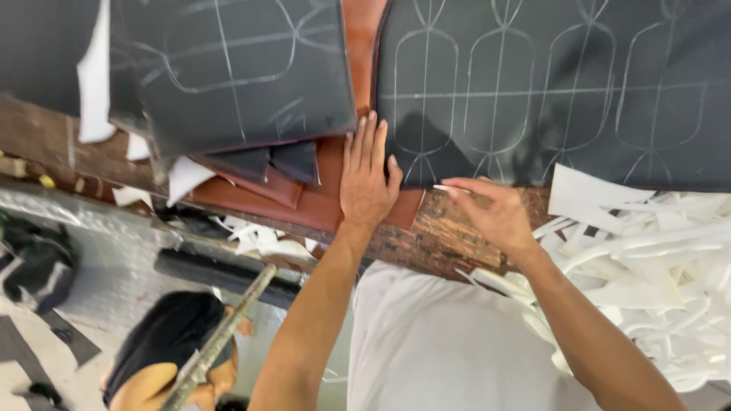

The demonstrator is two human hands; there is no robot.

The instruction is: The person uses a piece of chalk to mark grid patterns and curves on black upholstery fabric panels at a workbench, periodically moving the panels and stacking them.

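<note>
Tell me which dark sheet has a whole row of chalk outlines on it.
The big dark sheet on the right, above the right hand. It carries several outlines side by side; the tilted dark sheet on the left shows only one.

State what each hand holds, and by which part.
Right hand: a thin white marking stick, pinched near its end. Left hand: holds nothing, flat on the dark sheet.

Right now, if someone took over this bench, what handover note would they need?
Left hand: flat, fingers spread, pressing the edge of the dark sheet and the brown leather beside it.
Right hand: pinching a thin white marker at the sheet's near edge.
Done: a row of outlined shapes with a cross line is drawn on the sheet.
Left: whether more outlines are needed cannot be told. White offcuts are piled on the right.
</note>
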